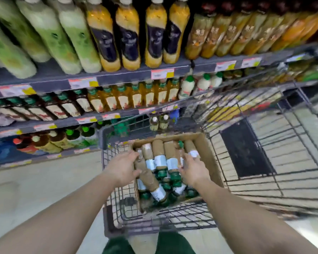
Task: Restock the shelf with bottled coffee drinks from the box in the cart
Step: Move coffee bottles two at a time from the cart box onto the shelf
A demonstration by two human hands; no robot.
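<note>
A cardboard box sits in the basket of a wire cart right in front of me. Several brown coffee bottles with white labels and green caps lie in it. My left hand is at the box's left edge, thumb and fingers wrapped around the leftmost coffee bottle. My right hand hovers over the right side of the box with fingers spread, fingertips touching a bottle there. The image is blurred, so I cannot make out a grip on it.
Shelves rise ahead and to the left, packed with green, orange and brown drink bottles behind price tags. The cart's main wire basket extends to the right. Pale floor lies on the left. My green trousers show at the bottom.
</note>
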